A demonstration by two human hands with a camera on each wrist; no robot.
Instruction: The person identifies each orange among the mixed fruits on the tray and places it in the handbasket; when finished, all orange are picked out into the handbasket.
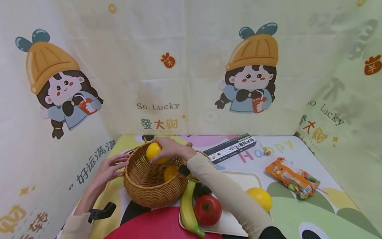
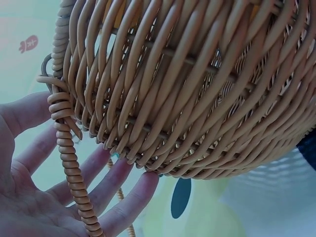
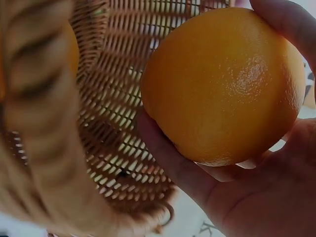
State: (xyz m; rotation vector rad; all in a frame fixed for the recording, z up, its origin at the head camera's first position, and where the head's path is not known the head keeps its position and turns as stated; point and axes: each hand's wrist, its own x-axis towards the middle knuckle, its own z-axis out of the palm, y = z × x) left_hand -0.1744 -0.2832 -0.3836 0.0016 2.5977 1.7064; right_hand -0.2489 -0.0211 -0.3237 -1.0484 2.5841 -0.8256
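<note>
My right hand (image 1: 173, 148) grips an orange (image 3: 222, 89) just inside the far rim of a brown wicker basket (image 1: 155, 197). Its thumb and fingers wrap the fruit's sides in the right wrist view. Inside the basket lies another orange (image 1: 170, 173), and part of one more (image 1: 163, 160) shows beneath the right hand. At the basket's left side is my left hand (image 1: 110, 170), its fingers extended. In the left wrist view those fingertips touch the lower weave, and a coiled handle (image 2: 74, 177) passes in front of the palm.
Right of the basket, a white tray (image 1: 229, 229) bears a banana (image 1: 187, 207), a red pomegranate-like fruit (image 1: 208, 209), a dark fruit and a yellow-orange fruit (image 1: 259, 198). Behind it lies a pasta box (image 1: 232, 149). An orange snack bag (image 1: 293, 177) and a lollipop (image 1: 266, 151) lie farther right.
</note>
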